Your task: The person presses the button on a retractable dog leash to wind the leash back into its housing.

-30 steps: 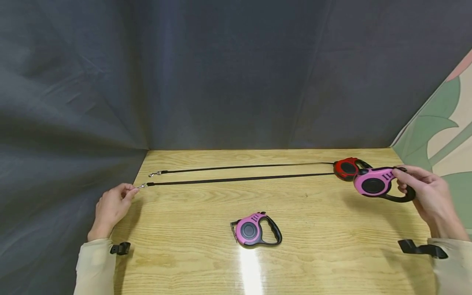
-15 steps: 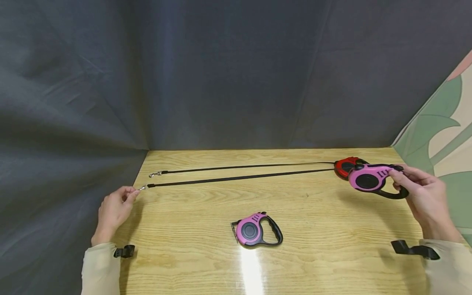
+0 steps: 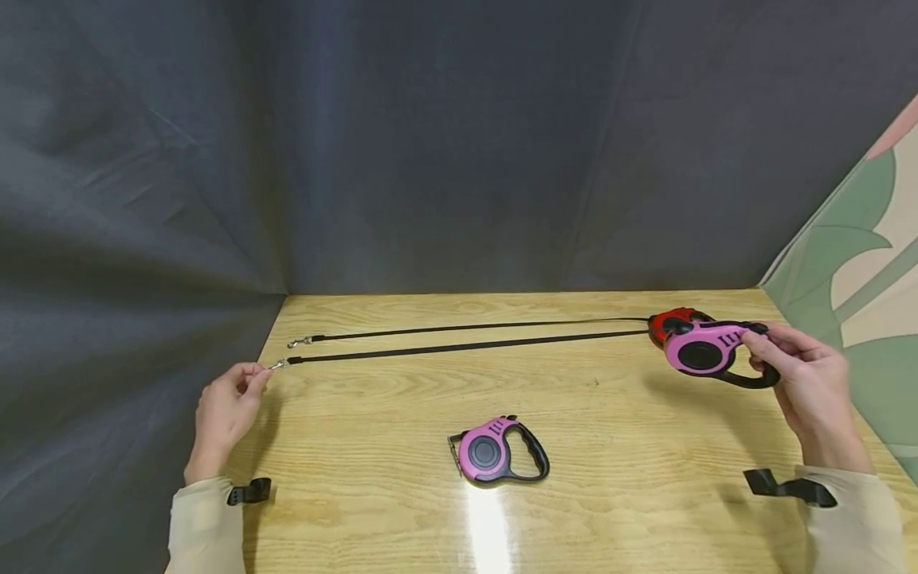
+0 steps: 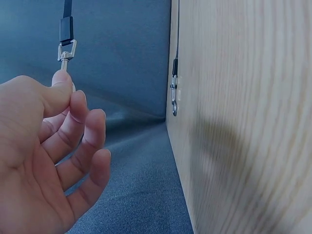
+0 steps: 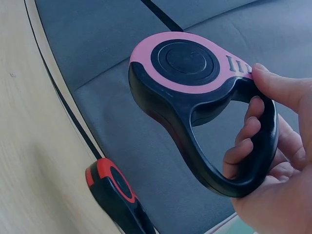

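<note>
Right grip (image 3: pixel 803 371) curled round pink leash handle (image 3: pixel 706 353) above counter's (image 3: pixel 610 494) right edge; left grip (image 3: pixel 229 402) pinching strap clip (image 3: pixel 278 364) off left edge.

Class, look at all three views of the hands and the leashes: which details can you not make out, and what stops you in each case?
- Red leash: head view, mostly hidden behind the held pink leash.
- Clip's hook end: left wrist view, covered by the left hand fingertips.
- Right hand: right wrist view, cut off by the frame edge.
- Lying pink leash: its markings too small.
</note>
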A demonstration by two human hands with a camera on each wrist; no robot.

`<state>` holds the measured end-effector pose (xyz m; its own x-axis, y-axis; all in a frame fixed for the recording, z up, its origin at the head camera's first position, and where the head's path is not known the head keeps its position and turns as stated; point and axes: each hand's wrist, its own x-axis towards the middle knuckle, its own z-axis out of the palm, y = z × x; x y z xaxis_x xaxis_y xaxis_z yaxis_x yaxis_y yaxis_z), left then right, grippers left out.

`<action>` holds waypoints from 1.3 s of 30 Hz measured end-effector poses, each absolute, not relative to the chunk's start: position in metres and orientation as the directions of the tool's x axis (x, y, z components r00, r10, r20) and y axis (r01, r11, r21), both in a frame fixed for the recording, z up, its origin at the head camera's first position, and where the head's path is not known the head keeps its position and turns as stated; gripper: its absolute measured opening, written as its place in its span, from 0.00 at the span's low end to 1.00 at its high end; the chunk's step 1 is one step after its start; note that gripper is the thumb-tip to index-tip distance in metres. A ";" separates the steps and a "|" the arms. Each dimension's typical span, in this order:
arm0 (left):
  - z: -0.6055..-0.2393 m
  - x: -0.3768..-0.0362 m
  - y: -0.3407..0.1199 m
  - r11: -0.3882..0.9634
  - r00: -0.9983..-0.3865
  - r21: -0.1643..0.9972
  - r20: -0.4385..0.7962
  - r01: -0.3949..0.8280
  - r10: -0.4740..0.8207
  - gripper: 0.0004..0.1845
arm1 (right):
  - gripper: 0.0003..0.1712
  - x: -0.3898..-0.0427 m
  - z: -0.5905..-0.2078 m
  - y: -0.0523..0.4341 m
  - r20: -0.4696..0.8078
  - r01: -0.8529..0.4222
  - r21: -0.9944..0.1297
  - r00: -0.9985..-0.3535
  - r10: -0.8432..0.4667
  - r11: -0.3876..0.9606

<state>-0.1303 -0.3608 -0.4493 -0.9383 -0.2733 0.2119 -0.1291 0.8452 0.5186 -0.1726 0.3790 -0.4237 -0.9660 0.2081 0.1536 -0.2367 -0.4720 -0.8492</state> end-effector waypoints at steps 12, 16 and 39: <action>-0.444 -0.134 -0.359 0.834 -0.930 0.539 0.236 -0.115 -0.281 0.18 | 0.15 -0.185 -0.417 0.380 0.112 -0.198 -0.876 -0.970 0.214 -0.440; -0.445 -0.136 -0.355 0.832 -0.935 0.545 0.228 -0.109 -0.272 0.18 | 0.15 -0.180 -0.419 0.383 0.094 -0.182 -0.874 -0.973 0.210 -0.451; -0.446 -0.118 -0.357 0.815 -0.912 0.557 0.236 -0.157 -0.337 0.16 | 0.17 -0.171 -0.422 0.378 0.156 -0.245 -0.832 -0.964 0.214 -0.497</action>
